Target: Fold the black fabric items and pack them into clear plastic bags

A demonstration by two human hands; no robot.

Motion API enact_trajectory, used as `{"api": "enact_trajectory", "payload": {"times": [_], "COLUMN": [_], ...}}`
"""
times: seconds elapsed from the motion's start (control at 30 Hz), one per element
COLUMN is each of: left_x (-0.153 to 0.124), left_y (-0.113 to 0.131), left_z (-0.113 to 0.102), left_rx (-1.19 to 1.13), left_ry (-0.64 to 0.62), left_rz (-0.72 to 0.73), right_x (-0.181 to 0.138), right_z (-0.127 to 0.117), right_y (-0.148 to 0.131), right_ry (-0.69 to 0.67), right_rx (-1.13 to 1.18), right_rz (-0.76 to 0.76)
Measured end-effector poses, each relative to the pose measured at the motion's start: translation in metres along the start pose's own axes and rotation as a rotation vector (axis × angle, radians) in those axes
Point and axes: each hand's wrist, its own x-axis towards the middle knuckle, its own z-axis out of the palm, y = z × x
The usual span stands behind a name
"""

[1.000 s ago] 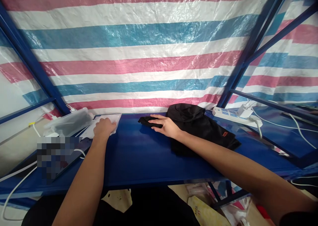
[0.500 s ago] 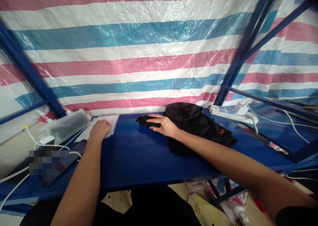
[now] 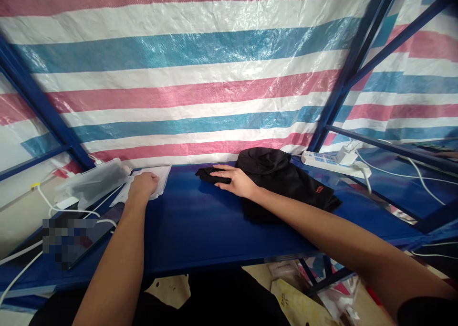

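My left hand (image 3: 143, 184) rests on a white sheet of paper (image 3: 158, 175) at the back left of the blue table (image 3: 200, 221), fingers curled down onto it. My right hand (image 3: 234, 179) lies flat with its fingers stretched out on the edge of a black garment (image 3: 282, 178) heaped at the back middle of the table. A dark strip of that cloth (image 3: 207, 173) sticks out to the left under my fingertips.
A clear plastic bag (image 3: 95, 180) and white cables (image 3: 53, 204) lie at the far left, next to a dark flat device (image 3: 96, 230). A white power strip (image 3: 327, 161) with a plugged charger sits at the back right. Blue frame posts and a striped tarp stand behind.
My left hand has slid a little toward me over the paper. The right hand stays on the black garment.
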Motion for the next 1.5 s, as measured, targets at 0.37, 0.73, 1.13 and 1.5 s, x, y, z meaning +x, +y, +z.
{"api": "enact_trajectory", "payload": {"times": [0.37,0.73,1.13,1.5], "left_x": [-0.013,-0.038,-0.063,-0.084], "left_y": [0.013,0.067,0.106,0.12], "left_z": [-0.007,0.004,0.021,0.018], "left_rx": [0.009,-0.376,-0.499,-0.236], "left_ry": [0.042,0.402,0.338,0.263], "left_rz": [0.015,0.39,0.608,0.755], "right_x": [0.0,0.003,0.001,0.003], "right_z": [-0.001,0.006,0.006,0.003], "right_y": [0.001,-0.02,-0.02,-0.036], "right_ry": [0.015,0.285,0.141,-0.077], "right_rx": [0.011,0.118,-0.105,-0.566], "right_rz": [0.021,-0.039,-0.215,-0.196]}}
